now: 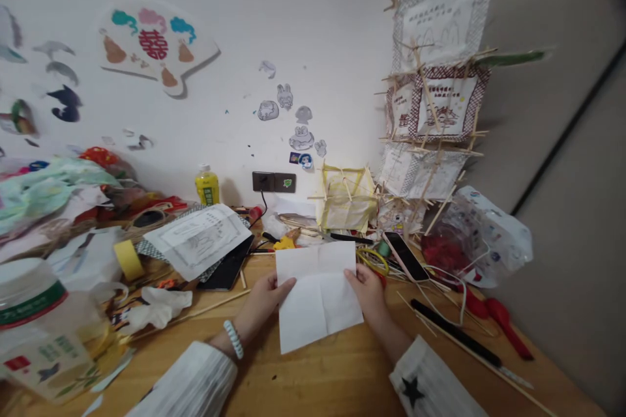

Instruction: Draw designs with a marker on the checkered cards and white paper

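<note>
A white sheet of paper [317,303] with fold creases is held up above the wooden table. My left hand [268,294] grips its left edge, thumb on the front and fingers behind. On the opposite edge, my right hand [366,287] pinches the paper in the same way. The side facing me looks blank. Behind the sheet lie a yellow object [286,242] and thin wooden sticks, partly covered by it. A phone [405,255] rests to the right of my right hand.
A tower of sticks and drawn paper [440,104] stands back right, beside a yellow paper lantern frame [345,199]. At left are a large plastic jar [36,332], a tape roll [128,260], a drawn sheet [198,238] and a yellow bottle [207,186]. A black rod [454,332] lies right.
</note>
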`<state>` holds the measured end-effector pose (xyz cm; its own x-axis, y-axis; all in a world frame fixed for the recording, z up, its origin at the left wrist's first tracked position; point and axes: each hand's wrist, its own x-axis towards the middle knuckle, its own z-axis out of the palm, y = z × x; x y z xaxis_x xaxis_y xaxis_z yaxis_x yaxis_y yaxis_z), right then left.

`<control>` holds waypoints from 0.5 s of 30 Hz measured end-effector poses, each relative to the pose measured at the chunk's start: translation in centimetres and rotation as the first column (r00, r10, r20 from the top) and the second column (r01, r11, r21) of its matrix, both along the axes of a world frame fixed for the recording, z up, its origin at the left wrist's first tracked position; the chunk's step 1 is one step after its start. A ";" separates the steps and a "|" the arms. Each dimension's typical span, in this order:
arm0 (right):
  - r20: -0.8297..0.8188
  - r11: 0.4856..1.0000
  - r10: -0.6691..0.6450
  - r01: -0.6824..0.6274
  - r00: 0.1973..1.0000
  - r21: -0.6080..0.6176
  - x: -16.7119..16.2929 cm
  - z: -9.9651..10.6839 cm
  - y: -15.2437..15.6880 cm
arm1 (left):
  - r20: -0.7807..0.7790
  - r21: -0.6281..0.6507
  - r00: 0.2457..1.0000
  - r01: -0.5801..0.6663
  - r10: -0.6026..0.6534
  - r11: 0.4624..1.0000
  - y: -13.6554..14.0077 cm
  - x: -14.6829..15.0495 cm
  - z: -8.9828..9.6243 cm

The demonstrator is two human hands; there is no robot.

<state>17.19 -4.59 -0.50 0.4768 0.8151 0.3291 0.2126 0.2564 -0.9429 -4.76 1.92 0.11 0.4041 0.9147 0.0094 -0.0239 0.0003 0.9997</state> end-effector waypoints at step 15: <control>0.142 0.994 -0.103 0.098 0.985 0.047 -0.1 -0.3 0.1 | 0.060 0.006 0.996 -0.068 0.067 0.998 0.2 -0.2 0.5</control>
